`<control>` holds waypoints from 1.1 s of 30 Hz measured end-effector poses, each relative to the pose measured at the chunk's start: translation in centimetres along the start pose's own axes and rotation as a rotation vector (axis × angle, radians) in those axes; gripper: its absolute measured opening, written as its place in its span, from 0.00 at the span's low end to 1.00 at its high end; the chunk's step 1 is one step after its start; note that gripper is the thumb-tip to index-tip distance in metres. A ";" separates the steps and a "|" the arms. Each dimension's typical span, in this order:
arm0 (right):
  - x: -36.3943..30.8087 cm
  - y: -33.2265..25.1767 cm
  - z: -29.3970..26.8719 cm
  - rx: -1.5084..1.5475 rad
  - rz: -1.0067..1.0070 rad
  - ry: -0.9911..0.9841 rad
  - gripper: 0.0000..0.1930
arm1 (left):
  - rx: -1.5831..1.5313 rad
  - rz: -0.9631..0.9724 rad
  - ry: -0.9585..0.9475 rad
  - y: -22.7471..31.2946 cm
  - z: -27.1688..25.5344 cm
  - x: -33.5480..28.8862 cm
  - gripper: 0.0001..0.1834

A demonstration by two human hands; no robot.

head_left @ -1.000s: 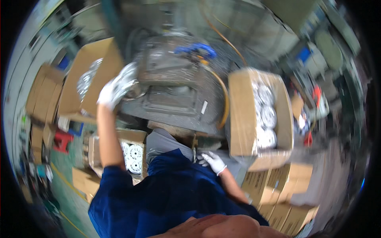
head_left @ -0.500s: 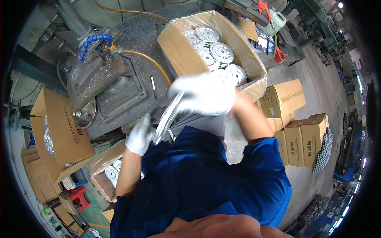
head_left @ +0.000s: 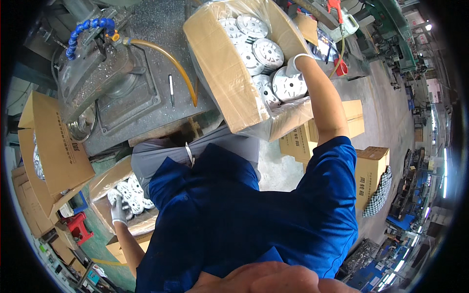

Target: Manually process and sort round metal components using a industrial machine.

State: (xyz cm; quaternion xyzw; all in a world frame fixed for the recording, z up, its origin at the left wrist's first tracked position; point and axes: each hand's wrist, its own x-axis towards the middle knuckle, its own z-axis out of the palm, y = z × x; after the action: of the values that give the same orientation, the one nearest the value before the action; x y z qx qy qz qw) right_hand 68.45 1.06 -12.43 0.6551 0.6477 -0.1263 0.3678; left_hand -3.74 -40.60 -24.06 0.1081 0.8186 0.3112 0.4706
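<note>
My left hand (head_left: 118, 212), in a pale glove with greyish fingers, reaches into a plastic-lined carton (head_left: 101, 202) low on the left. Its thumb and fingers are apart over the silvery slotted metal discs (head_left: 133, 195) there, touching or just above them. My right hand (head_left: 294, 64), gloved in white, is inside the large lined carton (head_left: 215, 63) at the top. It is at the upper right rim of a metal disc (head_left: 288, 85), closed on that edge; the fingertips are mostly hidden. Stacks of similar discs (head_left: 267, 52) fill this carton.
A machine (head_left: 105, 80) with a blue segmented hose (head_left: 88, 27) stands on the metal worktable at the left. A marker pen (head_left: 171, 90) lies on the worktable. Another open carton (head_left: 63, 151) is at far left, near a red stool (head_left: 77, 228). Closed cartons (head_left: 369, 178) stand at the right.
My hands have parted from the metal disc pieces held in front of me. The left went down into the lower carton, the right up into the large carton. The view has shifted.
</note>
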 end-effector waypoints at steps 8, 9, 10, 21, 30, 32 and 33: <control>-5.1 -3.7 -1.0 0.169 -0.074 0.112 0.29 | 0.196 -0.429 0.081 -13.9 -7.5 3.2 0.28; -5.4 -4.1 -0.9 0.210 -0.063 0.052 0.31 | 0.189 -0.433 0.063 -14.3 -7.3 3.4 0.27; -5.9 -4.4 -1.0 0.249 -0.053 -0.007 0.33 | 0.190 -0.434 0.061 -14.5 -7.2 3.7 0.27; -2.7 -0.9 3.2 0.425 -0.063 0.176 0.45 | 0.170 -0.349 -0.051 -16.0 -3.4 4.5 0.21; -4.6 -3.5 2.7 0.284 -0.067 0.097 0.61 | 0.132 -0.375 -0.159 -15.4 -1.3 4.7 0.22; -5.4 -4.2 1.6 0.307 -0.052 0.063 0.61 | 0.121 -0.324 -0.134 -15.1 -1.7 5.9 0.21; -5.6 -4.3 1.6 0.322 -0.049 0.154 0.61 | 0.069 -0.288 -0.115 -14.7 -1.3 6.1 0.20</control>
State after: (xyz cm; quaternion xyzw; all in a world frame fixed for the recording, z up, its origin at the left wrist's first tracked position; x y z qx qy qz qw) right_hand 64.21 -4.63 -11.31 0.6973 0.6611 -0.1870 0.2044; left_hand -6.33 -49.77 -36.86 0.0235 0.8074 0.2056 0.5525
